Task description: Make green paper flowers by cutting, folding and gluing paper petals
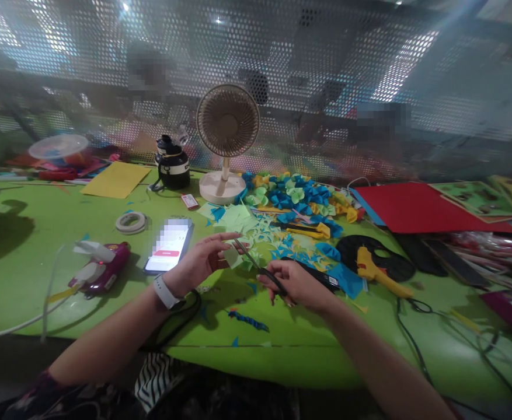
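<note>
Your left hand (pixel 201 259) pinching green paper (pixel 233 257), your right hand (pixel 294 283) clamped on scissors (pixel 274 282), phone (pixel 162 266) crowding the left, blue twist (pixel 249 319) near the table's (pixel 308 347) front edge.

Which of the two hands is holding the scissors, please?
The right hand holds the dark-handled scissors; the left hand, wearing the white wristband, holds a pale green paper piece instead.

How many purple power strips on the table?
2: one power strip is left of the phone, with plugs in it; the other power strip is at the right edge, partly out of frame. Clutter could hide more.
</note>
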A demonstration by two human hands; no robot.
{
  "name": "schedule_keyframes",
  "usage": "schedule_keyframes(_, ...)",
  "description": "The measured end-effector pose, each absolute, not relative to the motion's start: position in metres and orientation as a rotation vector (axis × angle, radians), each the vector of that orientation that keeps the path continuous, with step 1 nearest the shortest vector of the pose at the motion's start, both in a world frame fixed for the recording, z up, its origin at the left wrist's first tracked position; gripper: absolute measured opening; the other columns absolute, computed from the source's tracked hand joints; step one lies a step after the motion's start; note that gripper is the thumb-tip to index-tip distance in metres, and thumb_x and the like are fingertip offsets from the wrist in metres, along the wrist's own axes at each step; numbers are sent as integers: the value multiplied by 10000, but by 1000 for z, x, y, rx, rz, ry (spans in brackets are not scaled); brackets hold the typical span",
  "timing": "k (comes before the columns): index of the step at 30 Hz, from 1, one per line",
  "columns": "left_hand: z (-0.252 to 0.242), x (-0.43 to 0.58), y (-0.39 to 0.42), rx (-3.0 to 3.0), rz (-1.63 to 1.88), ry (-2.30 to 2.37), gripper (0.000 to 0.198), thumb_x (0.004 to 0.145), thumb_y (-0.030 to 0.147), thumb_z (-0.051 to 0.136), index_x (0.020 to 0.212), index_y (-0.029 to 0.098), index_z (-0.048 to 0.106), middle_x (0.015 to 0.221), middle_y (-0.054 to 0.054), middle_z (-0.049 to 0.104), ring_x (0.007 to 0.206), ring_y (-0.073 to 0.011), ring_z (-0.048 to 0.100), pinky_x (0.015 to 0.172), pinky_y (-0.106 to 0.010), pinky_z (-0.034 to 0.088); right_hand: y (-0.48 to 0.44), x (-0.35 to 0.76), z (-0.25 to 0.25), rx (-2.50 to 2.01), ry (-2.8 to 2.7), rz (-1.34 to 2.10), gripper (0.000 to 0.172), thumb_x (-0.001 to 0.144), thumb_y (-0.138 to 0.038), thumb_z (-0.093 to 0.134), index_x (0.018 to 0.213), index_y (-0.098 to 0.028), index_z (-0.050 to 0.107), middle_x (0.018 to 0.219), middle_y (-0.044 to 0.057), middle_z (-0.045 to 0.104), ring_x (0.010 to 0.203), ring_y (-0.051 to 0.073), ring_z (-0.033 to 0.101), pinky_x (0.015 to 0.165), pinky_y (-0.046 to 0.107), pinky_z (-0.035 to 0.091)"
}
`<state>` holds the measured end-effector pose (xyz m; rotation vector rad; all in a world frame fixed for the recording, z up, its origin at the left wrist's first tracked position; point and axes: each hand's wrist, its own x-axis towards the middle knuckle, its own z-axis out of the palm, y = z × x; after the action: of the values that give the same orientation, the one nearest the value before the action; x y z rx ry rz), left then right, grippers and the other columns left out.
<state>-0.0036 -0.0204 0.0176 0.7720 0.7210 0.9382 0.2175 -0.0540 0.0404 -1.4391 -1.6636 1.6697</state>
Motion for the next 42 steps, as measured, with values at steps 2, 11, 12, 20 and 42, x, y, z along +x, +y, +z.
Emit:
schedule_keyframes(2,17,-4,-19,774,933,788,292,767,171,667,1055,137,697,995,-116,746,842,-169,704,709,-235,558,-53,219,40,-1398,-1633,1698,500,657,-616,737,721,-169,524,555,-24,635,315,22,346,333,181,218)
schedule_keyframes(11,17,-10,-14,917,933,929,250,767,208,728,1011,160,715,1021,-94,745,770,-129,686,606,-192,506,-42,239,50,-1418,-1656,1506,468,652,-584,752,738,-176,538,597,-15,648,359,34,372,352,188,270)
schedule_keyframes(12,15,-12,-12,938,941,934,246,769,217,729,1008,157,714,1040,-100,741,785,-136,688,631,-208,516,-38,244,53,-1435,-1657,1446,476,649,-596,747,740,-179,536,613,-12,651,369,39,381,364,195,286)
schedule_keyframes(20,1,-23,10,869,912,969,197,766,134,678,956,110,727,965,-122,745,747,-159,695,641,-244,545,26,283,44,-1749,-2086,621,339,720,-511,701,698,-183,619,747,33,665,681,160,592,573,253,391)
schedule_keyframes(42,3,-14,-4,1033,1008,904,366,689,331,816,992,156,712,987,-92,746,789,-165,696,709,-264,523,-34,186,37,-1557,-2320,312,265,898,-427,573,981,-195,669,912,66,731,782,195,650,646,270,389)
